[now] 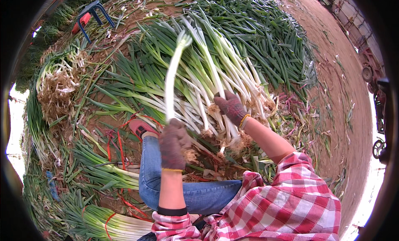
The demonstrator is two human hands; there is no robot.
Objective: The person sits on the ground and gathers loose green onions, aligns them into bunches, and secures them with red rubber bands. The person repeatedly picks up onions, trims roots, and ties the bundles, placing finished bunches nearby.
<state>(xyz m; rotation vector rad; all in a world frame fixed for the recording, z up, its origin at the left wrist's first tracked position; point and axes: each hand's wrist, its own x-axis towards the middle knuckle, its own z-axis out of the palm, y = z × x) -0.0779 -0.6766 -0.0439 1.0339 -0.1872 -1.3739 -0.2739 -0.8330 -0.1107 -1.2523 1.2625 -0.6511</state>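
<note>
My left hand [175,144], in a dark knit work glove, is closed round the root end of a thick green onion [172,78]; its white stalk stands up from the fist and its roots hang below. My right hand [230,106], gloved alike, grips the lower white stalk of another long green onion [212,63], whose leaves point away from me. Under and beside both hands lies a loose heap of green onions [246,75] with brown roots towards me. Fingers of both hands are partly hidden by the gloves' blur and angle.
Dark green leaves [258,29] are piled beyond the heap. At left lie rooty green onions [59,88], a blue stool [93,15] and red twine [120,147]. A bundle tied with red bands [121,227] lies at lower left, near my bent leg [156,175].
</note>
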